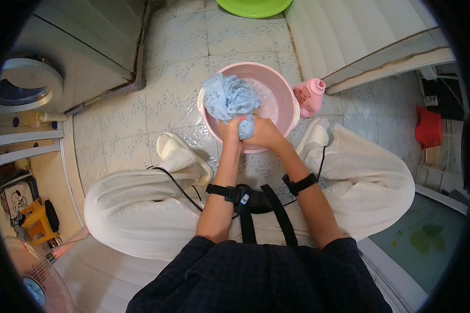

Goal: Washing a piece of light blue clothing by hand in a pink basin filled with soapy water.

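Observation:
Both my hands grip a bunched light-blue cloth (231, 96) with small dark spots, over the near left part of a pink plastic basin (243, 68). My left hand (230, 128) is wrapped around the cloth's near end from the left. From the right, my right hand (261, 132) closes on the same end, close beside the left. Most of the cloth bulges out beyond my hands, partly over the basin's left rim. Shallow, slightly foamy water (269, 98) shows in the basin. The palms and the cloth inside them are hidden.
A pink plastic bottle (310, 98), its mouth uncapped, stands against the basin's right side. Wet floor tiles (172, 101) surround the basin. My slippered feet (184, 152) flank it. A green basin (254, 8) lies at the far wall, and a front-loading washing machine (55, 86) stands left.

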`<action>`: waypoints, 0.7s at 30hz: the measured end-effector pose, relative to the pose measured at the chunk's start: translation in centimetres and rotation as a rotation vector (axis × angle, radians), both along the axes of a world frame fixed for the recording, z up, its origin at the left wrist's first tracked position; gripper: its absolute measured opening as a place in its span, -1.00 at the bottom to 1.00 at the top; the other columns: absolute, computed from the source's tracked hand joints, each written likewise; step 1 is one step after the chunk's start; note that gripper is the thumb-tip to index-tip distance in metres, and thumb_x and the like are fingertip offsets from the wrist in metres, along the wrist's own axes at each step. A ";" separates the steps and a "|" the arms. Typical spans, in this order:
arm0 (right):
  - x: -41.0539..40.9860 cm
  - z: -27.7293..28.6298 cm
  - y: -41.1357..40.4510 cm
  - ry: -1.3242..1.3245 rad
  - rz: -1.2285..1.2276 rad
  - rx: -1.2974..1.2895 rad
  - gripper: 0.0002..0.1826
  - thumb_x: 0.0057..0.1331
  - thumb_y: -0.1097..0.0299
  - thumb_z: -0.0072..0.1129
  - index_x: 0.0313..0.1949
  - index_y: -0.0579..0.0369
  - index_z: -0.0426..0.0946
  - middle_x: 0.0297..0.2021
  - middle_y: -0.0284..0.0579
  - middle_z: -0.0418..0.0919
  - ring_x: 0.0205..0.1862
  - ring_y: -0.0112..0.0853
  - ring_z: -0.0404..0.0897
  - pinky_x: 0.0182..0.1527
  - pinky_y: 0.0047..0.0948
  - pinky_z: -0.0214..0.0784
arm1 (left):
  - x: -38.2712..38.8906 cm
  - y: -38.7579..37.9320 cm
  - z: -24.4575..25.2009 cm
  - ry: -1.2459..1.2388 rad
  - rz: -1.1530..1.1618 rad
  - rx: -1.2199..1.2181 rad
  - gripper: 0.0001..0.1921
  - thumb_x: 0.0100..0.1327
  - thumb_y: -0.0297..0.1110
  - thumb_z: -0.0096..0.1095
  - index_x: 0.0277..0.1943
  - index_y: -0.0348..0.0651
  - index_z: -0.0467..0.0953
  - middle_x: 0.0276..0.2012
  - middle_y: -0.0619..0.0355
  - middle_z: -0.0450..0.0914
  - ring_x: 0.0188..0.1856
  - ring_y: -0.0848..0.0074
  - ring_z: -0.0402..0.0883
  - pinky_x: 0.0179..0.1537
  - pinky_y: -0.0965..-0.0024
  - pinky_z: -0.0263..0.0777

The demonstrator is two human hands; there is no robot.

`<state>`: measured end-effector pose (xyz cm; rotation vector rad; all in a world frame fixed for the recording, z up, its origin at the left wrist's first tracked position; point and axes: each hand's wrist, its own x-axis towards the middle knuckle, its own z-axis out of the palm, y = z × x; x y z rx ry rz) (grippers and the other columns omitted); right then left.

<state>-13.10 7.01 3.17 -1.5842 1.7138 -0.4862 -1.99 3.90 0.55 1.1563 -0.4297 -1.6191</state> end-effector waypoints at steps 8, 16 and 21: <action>-0.7 -2.5 -0.2 -0.565 0.095 -0.042 -0.49 -0.15 0.44 0.33 -0.12 0.24 0.46 -0.29 -0.15 0.56 -0.29 -0.42 0.54 -0.18 -0.45 0.38 | 0.5 -0.5 1.1 -0.078 -0.143 -0.054 -0.63 -0.16 -0.55 0.16 -0.16 -0.35 0.50 -0.27 0.07 0.57 -0.28 0.37 0.56 -0.24 0.39 0.42; -0.9 -2.3 0.2 -1.005 -0.142 0.463 -0.32 -0.12 0.48 0.22 0.08 0.22 0.27 -0.33 -0.19 0.51 -0.28 -0.45 0.50 -0.20 -0.47 0.36 | 0.8 -0.6 -0.9 0.065 -0.197 -0.020 -0.51 -0.11 -0.51 0.12 0.00 -0.37 0.38 -0.21 0.03 0.53 -0.29 0.37 0.57 -0.26 0.37 0.46; -1.2 -2.8 -0.1 -0.903 -0.134 0.554 -0.54 -0.09 0.43 0.21 -0.13 0.24 0.42 -0.40 -0.16 0.53 -0.35 -0.45 0.51 -0.24 -0.49 0.36 | 1.2 -0.9 -4.0 0.317 -0.305 0.078 -0.61 -0.04 -0.49 0.10 -0.07 -0.35 0.43 -0.26 0.03 0.55 -0.29 0.34 0.58 -0.26 0.35 0.49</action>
